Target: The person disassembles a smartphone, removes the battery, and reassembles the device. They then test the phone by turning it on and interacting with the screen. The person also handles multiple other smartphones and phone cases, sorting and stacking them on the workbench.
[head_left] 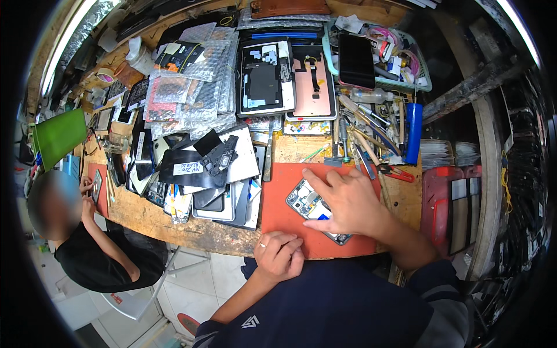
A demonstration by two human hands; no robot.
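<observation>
On the red-orange work mat [284,191] lies an opened phone [301,200], tilted, its circuit board and inner parts exposed. My right hand [354,203] reaches over it from the right and covers much of its right side. The index finger stretches past the phone's far edge, while the thumb lies across its lower part, beside a small blue-and-white piece. Those fingers are spread apart. Resting at the mat's near edge, left of the phone, my left hand [279,255] is curled closed, with a ring on one finger; nothing shows in it.
Loose phone parts [217,159] and bubble-wrapped packs [197,87] pile up left of the mat. Opened tablets [264,78] stand behind. Hand tools [371,127], a blue cylinder [413,133] and a teal basket [426,81] are at the right. A seated person [104,249] works at far left.
</observation>
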